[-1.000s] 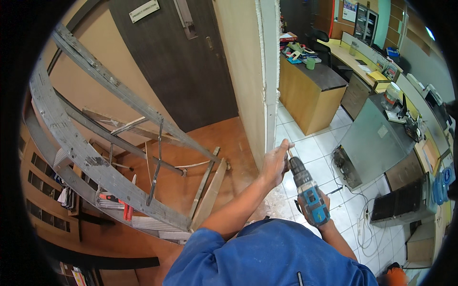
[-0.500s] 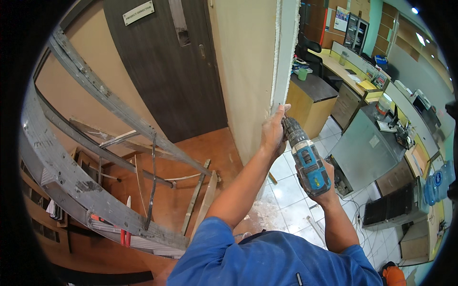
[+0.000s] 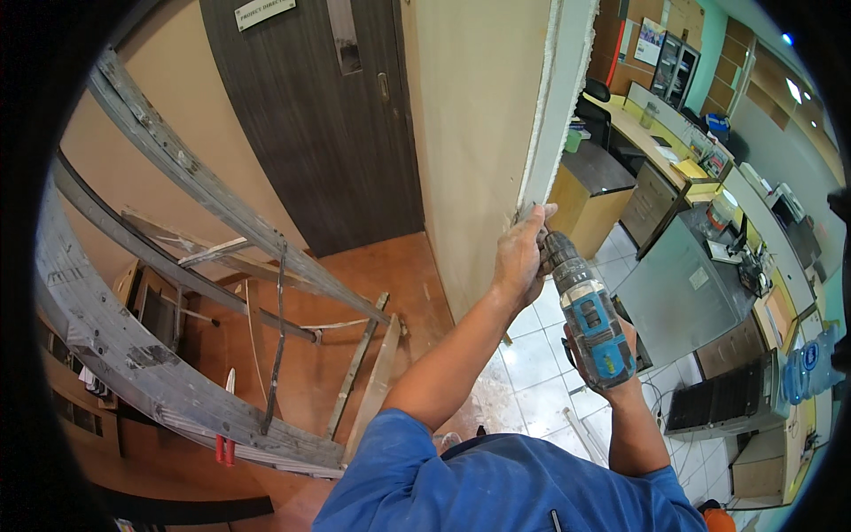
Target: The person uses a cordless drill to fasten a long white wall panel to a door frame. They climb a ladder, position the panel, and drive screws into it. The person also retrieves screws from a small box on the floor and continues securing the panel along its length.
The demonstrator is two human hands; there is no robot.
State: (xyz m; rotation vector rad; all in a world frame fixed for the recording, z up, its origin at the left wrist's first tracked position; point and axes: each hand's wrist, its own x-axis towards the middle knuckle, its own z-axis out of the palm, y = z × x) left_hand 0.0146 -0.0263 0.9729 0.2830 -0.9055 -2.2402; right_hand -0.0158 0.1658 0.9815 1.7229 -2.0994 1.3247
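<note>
My right hand point(image 3: 628, 372) grips a blue and black cordless drill point(image 3: 596, 321) by its handle, which is mostly hidden under the tool's body. The drill's black chuck points up and left at the cut end of a wall point(image 3: 551, 115), a pale grey upright strip with rough white edges. My left hand point(image 3: 517, 257) is closed at that strip, fingertips together just ahead of the chuck. Whatever lies between those fingers is too small or hidden to make out.
An aluminium stepladder point(image 3: 160, 372) stands at left, with red-handled pliers point(image 3: 225, 449) on it. Behind it is a dark door point(image 3: 310, 124). To the right are desks point(image 3: 598, 168), a glass panel point(image 3: 687, 288), a black appliance point(image 3: 722, 395) and a blue water bottle point(image 3: 808, 365).
The view has shifted a little, so the wall end, both hands and the drill appear farther right and slightly lower. Both hands keep their places at the wall strip.
</note>
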